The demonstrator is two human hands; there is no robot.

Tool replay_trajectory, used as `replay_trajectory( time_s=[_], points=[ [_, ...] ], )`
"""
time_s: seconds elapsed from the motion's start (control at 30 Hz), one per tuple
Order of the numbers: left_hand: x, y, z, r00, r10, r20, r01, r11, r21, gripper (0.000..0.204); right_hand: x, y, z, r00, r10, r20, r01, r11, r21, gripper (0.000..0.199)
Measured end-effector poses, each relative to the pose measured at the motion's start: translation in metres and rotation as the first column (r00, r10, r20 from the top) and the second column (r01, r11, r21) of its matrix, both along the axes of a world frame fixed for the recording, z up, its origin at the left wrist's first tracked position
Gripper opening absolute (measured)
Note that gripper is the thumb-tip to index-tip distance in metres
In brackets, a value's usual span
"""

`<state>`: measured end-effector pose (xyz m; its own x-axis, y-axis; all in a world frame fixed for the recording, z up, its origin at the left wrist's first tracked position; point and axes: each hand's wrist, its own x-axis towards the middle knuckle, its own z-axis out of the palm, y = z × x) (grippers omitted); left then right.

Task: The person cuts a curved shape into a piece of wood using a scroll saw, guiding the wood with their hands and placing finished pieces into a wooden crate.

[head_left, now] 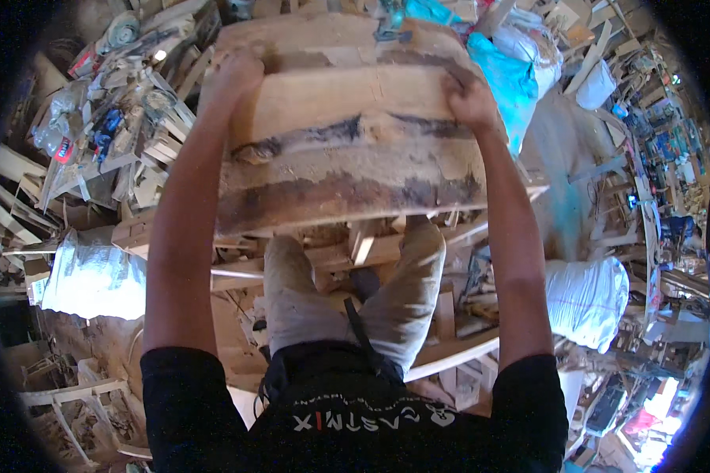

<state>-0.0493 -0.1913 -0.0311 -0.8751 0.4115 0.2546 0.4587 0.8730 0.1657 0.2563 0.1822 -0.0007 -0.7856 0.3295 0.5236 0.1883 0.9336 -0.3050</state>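
A pale wooden plank (315, 101) with a dark, uneven streak along its near edge lies crosswise on a worn wooden benchtop (347, 188). My left hand (241, 72) is closed around the plank's left end. At the opposite end, my right hand (472, 96) grips the plank with its fingers curled over the edge. Both arms reach straight forward, and the fingertips are partly hidden. Dark brown stains run along the near part of the benchtop. A blue-green tool or clamp (392, 24) sits at the far edge of the bench.
Wood offcuts (162, 102) are heaped to the left, with a plastic bottle (49, 142) among them. A turquoise sack (506, 83) stands against the bench's right side. White sacks (588, 299) (95, 276) lie on either side of me. Loose timber surrounds my legs under the bench.
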Motion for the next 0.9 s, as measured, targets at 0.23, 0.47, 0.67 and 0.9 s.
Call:
replay_trajectory(
  time_s=[0.23,0.47,0.67,0.9],
  points=[
    [-0.015,0.005,-0.001,0.994,-0.091,0.061,0.085,0.992,0.089,0.050,0.002,0.002,-0.006,0.999,-0.035,0.027,0.035,0.999,0.007,0.047],
    [0.038,0.012,0.044,0.982,0.005,0.189,-0.009,1.000,0.023,0.051,0.008,0.008,-0.005,0.998,-0.001,-0.055,0.006,0.996,0.088,0.042],
    [0.029,-0.008,0.025,0.999,-0.050,-0.009,0.051,0.989,0.140,0.048,-0.006,0.005,-0.007,1.000,0.013,-0.020,-0.012,0.999,0.045,0.044],
    [0.036,-0.001,0.040,0.982,-0.004,0.188,-0.007,0.998,0.058,0.055,-0.005,0.005,-0.010,1.000,-0.003,-0.024,0.005,0.998,0.064,0.042]
  ],
)
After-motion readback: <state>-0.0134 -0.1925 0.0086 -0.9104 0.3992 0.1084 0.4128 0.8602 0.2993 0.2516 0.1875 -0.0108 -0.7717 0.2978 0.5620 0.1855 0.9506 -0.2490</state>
